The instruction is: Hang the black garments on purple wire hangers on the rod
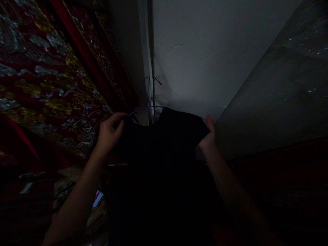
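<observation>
A black short-sleeved shirt (169,147) spreads across the middle on a thin purple hanger (140,108). The hanger's hook stands up against a pale vertical strip on the wall; whether it is caught on anything I cannot tell. My left hand (110,132) pinches the shirt's left shoulder, close to the hanger's arm. At the other side, my right hand (208,136) grips the sleeve end, thumb up, with its fingers partly hidden behind the cloth. Below the shoulders the shirt merges into darkness.
Red cloth (51,85) with gold and silver embroidery hangs at the left. A pale wall (194,58) rises behind the hanger, with shiny clear sheeting (279,92) at the right. A small lit white-and-red item (97,199) lies low at the left among dim clutter.
</observation>
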`<control>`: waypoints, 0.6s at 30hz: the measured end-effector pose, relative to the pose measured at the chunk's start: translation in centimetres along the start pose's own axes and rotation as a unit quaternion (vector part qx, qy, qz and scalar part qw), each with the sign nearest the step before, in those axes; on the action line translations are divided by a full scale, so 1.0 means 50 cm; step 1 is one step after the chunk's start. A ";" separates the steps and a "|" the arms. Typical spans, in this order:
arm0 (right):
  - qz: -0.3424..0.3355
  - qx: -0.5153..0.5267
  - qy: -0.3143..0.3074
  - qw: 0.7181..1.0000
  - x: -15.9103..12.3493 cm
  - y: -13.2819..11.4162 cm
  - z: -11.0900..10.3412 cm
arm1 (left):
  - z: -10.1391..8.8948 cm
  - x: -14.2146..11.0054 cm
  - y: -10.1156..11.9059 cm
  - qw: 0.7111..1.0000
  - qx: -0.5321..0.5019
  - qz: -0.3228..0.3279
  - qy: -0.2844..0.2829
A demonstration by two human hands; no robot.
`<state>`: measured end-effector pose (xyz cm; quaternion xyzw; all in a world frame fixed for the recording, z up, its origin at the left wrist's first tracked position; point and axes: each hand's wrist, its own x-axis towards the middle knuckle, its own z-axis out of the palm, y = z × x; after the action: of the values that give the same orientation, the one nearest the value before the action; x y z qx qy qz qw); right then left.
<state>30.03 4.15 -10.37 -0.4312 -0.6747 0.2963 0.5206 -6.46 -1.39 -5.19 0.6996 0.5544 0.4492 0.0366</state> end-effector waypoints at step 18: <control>0.070 0.208 -0.353 0.910 -0.044 -0.053 0.090 | 0.084 -0.085 -0.016 0.987 -0.123 -0.030 0.102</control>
<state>25.16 1.21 -10.38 -0.2262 -0.7056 0.5985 0.3047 -4.15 -2.62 -10.62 0.6229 0.5171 0.5817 0.0787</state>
